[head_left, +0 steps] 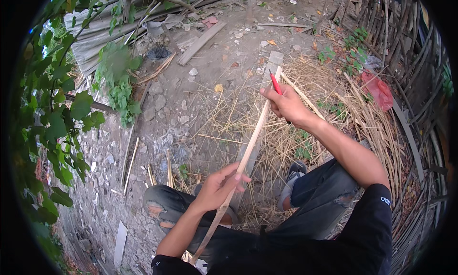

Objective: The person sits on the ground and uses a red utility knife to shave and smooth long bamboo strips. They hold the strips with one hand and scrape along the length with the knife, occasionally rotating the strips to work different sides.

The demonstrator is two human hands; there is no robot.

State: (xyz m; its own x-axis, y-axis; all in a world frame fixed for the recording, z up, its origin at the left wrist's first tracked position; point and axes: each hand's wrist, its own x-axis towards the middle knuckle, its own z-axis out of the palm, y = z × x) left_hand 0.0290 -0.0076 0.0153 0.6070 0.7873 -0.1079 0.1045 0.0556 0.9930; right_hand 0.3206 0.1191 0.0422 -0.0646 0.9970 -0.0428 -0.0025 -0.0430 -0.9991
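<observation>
A long, pale wooden strip slants up from my lap to beyond my right hand. My left hand is closed around its lower half, the thumb lying along the wood. In my right hand is a slim red pen-like tool with a thin dark tip pointing up and away; its exact kind is unclear. That hand is closed, and its fingertips rest at the strip's upper part. Beneath the strip lies a grey board, running from the far ground back between my legs.
Dry straw-like shavings cover the ground ahead and right, beside a bundle of long thin sticks. A red plastic bag lies near the stick fence. Leafy branches hang at left over stony ground. A plank lies farther off.
</observation>
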